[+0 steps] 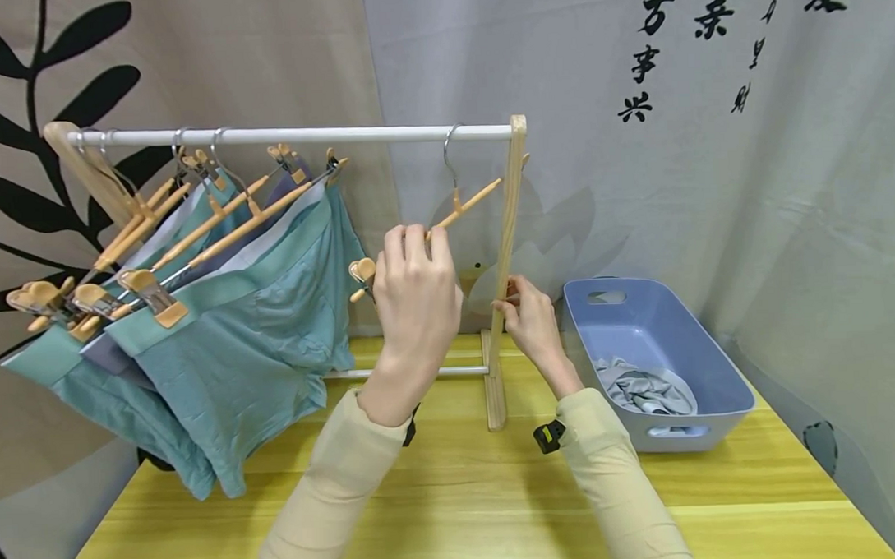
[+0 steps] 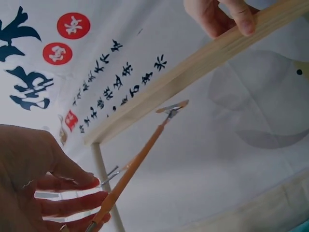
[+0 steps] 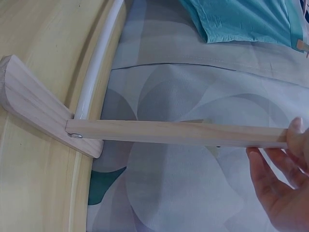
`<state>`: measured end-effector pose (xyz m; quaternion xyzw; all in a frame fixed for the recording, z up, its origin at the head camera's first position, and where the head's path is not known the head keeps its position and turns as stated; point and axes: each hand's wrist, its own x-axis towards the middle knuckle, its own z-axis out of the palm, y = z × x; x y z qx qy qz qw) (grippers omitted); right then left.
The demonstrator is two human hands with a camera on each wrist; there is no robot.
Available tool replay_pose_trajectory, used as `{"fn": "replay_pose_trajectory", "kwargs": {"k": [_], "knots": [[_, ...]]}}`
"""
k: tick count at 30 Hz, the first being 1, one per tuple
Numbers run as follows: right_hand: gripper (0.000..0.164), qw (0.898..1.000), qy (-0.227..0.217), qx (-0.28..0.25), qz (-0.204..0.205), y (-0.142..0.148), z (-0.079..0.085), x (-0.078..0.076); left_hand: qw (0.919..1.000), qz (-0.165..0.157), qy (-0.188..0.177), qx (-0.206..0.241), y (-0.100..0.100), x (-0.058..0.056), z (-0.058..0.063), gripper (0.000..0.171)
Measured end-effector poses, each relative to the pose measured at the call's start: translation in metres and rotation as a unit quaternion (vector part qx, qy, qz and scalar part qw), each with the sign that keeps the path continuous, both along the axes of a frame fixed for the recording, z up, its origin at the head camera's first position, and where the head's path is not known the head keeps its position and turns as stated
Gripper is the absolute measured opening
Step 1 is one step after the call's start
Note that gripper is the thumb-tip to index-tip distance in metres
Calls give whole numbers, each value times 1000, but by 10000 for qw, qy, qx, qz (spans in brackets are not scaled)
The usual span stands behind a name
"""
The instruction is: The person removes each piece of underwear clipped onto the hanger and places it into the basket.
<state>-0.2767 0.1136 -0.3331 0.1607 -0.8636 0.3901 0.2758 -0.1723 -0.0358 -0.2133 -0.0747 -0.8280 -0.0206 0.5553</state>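
A wooden clip hanger (image 1: 478, 200) with no garment on it hangs by its metal hook near the right end of the white rod (image 1: 302, 136). My left hand (image 1: 418, 289) is at its bar; the left wrist view has the fingertips against the bar (image 2: 135, 164), with the thumb close by. My right hand (image 1: 533, 318) pinches the upright wooden post (image 1: 509, 220) of the rack between thumb and fingers. In the right wrist view, the fingers (image 3: 270, 179) lie on one side of that post. Teal shorts (image 1: 271, 318) hang clipped on hangers to the left.
A blue plastic basket (image 1: 659, 305) holding a crumpled grey cloth (image 1: 647, 388) stands right of the rack. The rack rests on a yellow wood-grain table (image 1: 455, 509). Printed curtains (image 1: 595, 60) hang behind it. A lower white bar (image 3: 94, 72) joins the wooden foot (image 3: 38, 106).
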Motion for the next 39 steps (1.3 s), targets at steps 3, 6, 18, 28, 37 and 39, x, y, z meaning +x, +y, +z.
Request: {"fn": "replay_pose_trajectory", "kwargs": {"k": [3,6,18,28,37,39], "knots": [[23,10000,12,-1,-11,0,0,0,9992,-259,276,-87,-3,6,1,19],[24,10000,19,5,-4,0,0,0,9975,-387,574,-101,-7,12,3,20],[26,10000,-87,-1,-6,1,1,0,9916,-464,1033,630,-33,27,19,22],[29,9997,-210,75,-25,1,1,1,9874,17,254,1564,-83,19,37,28],[29,9997,-254,54,4,0,1,2,9752,894,-944,1792,-131,-1,42,30],[29,9996,-267,52,10,1,1,2,9689,1094,-1279,1812,-137,-5,42,31]]}}
